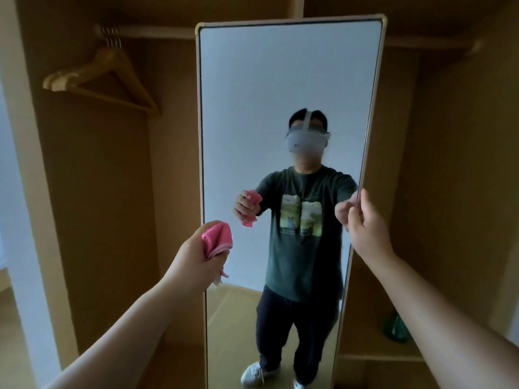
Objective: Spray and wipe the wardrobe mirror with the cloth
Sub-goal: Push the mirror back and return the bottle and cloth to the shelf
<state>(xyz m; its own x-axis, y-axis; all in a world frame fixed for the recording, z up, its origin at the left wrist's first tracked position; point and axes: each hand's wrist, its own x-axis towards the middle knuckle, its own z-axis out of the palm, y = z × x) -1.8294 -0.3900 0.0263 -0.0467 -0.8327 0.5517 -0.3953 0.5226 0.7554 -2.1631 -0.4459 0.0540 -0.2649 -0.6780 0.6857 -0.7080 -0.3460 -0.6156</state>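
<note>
A tall wardrobe mirror [280,80] in a pale frame stands upright in front of me, inside an open wooden wardrobe. My left hand [193,262] is closed around a bunched pink cloth [217,237], held just off the mirror's lower left edge. My right hand [368,226] grips the mirror's right edge at mid height, fingers wrapped around the frame. The glass reflects a person with both arms raised and the pink cloth. A green object [396,327], possibly the spray bottle, sits low in the right compartment, blurred.
Several wooden hangers [101,77] hang from a rail in the left wardrobe compartment. Wooden side panels and a low shelf [379,352] surround the mirror. A pale wall edge runs along the far left.
</note>
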